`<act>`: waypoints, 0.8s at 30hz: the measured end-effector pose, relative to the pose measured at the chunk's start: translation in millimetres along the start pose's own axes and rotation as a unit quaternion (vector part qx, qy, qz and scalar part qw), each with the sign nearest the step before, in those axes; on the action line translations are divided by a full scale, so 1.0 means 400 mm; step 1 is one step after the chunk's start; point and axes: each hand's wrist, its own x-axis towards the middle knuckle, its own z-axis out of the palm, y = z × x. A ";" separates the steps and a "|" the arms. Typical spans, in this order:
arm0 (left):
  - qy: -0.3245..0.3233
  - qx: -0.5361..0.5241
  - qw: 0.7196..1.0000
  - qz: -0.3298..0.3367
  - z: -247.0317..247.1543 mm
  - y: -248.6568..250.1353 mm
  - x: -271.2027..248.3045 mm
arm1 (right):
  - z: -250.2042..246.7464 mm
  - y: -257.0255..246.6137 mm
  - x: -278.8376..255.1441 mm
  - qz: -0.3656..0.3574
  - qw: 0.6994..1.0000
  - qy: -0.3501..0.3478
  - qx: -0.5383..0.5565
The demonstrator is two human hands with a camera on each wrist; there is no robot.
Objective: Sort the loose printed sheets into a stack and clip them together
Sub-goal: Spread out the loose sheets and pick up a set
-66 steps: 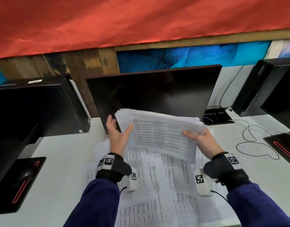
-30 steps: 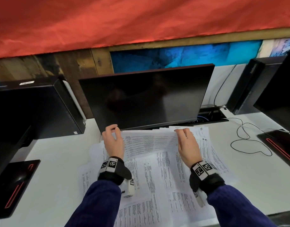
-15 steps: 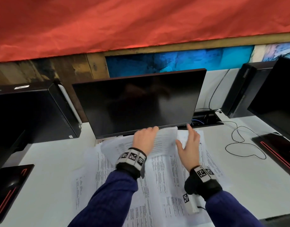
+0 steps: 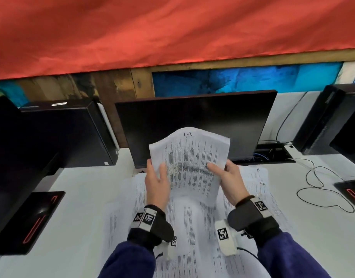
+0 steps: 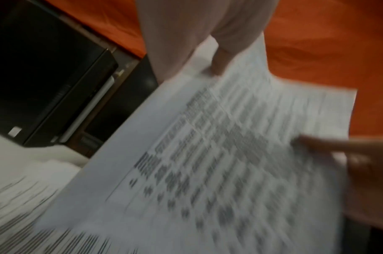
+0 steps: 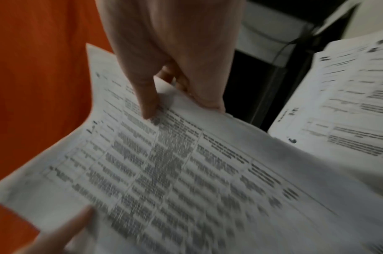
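Note:
A bundle of printed sheets [image 4: 192, 163] is raised above the desk in front of the dark monitor, bowed and tilted. My left hand [image 4: 156, 177] grips its left edge, thumb on the printed face. My right hand [image 4: 226, 173] grips the right edge the same way. The left wrist view shows the bundle [image 5: 218, 154] with my left fingers [image 5: 218, 68] at its far edge. The right wrist view shows the same bundle [image 6: 186, 171] pinched by my right thumb and fingers [image 6: 149, 106]. More loose printed sheets [image 4: 192, 237] lie spread on the white desk below. No clip is in view.
A dark monitor [image 4: 192, 125] stands right behind the papers. Black computer towers stand at the left [image 4: 62, 133] and right [image 4: 323, 121]. A thin cable [image 4: 321, 189] loops on the desk at the right. Black mouse pads lie at the left [image 4: 32, 221] and right [image 4: 351, 191] edges.
Half a second ago both hands were down on the papers by the monitor's base. Now they have lifted a bundle of sheets off the desk, one hand on each side edge.

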 end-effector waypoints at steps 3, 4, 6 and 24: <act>0.025 -0.002 1.000 -0.006 -0.006 -0.040 -0.026 | 0.046 0.036 -0.022 -0.021 0.998 0.012 -0.060; 0.028 -0.002 1.000 -0.014 -0.009 -0.051 -0.027 | 0.056 0.053 -0.024 -0.028 0.996 0.022 -0.083; 0.028 -0.002 0.999 -0.029 -0.018 -0.070 -0.023 | 0.072 0.075 -0.023 -0.058 0.989 0.052 -0.129; -0.023 0.012 0.994 -0.104 -0.037 -0.263 0.040 | 0.053 0.085 0.022 -0.042 0.976 0.053 -0.205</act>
